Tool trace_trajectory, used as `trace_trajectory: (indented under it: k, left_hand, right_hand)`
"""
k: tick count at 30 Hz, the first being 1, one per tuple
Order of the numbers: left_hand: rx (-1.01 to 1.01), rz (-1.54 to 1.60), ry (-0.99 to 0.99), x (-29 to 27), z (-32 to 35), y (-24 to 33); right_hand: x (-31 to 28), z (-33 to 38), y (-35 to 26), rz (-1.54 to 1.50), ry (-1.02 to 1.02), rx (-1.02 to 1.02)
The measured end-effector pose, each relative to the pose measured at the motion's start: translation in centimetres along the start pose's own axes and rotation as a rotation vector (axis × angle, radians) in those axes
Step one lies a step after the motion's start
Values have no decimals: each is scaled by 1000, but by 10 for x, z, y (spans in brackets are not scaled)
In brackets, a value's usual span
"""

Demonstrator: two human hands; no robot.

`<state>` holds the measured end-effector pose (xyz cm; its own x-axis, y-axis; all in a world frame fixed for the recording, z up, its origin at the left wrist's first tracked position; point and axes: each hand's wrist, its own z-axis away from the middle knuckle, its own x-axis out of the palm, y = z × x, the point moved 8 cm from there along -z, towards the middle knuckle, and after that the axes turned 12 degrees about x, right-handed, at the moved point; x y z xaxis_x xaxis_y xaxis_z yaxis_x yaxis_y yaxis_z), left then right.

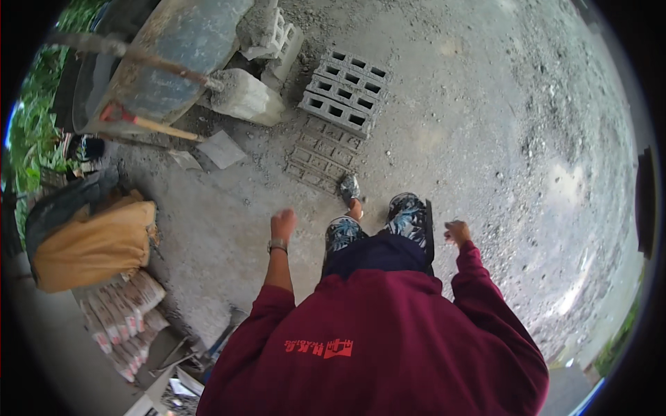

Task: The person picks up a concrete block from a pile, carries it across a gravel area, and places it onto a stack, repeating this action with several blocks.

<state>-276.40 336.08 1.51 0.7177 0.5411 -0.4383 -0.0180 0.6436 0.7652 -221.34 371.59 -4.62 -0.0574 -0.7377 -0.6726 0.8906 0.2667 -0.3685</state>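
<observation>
1. Head view: a person in a maroon hoodie (378, 347) stands on a rough concrete floor (485, 104), looking straight down.
2. Left hand (283, 224) is raised at the side, curled into a loose fist and holding nothing; a wristwatch (277, 245) sits just below it.
3. Right hand (457, 231) is also out at the side, fingers curled and empty.
4. Nearest work items: a row of hollow concrete blocks (345, 92) on the floor ahead of the feet, apart from both hands; imprints of blocks (320, 156) lie between the blocks and the forward foot (350, 188).
5. To the left: a shovel (149, 124) leaning on the wheelbarrow (163, 59), a yellow sack (94, 246), and stacked cement bags (121, 315).
6. Risk, judged: one foot looks lifted mid-step, and loose grit could make it slip or stub against the blocks.
7. Risk, judged: bare hands on rough block edges could get scraped.
</observation>
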Motion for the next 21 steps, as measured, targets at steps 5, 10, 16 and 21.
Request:
trace_trajectory:
  k: [5, 10, 16, 21]
  left_hand:
    - [103, 104, 47, 10, -135, 226]
    - [218, -223, -129, 41, -209, 239]
    - [-4, -459, -308, 55, -280, 142]
    - [53, -538, -336, 107, -418, 104]
  right_hand:
    - [-18, -6, 12, -645, -137, 779]
    - [-29, -171, -38, -237, 70, 59]
    - [-80, -305, -180, -1025, -102, 389]
    - [-21, -404, -184, -678, -13, 409]
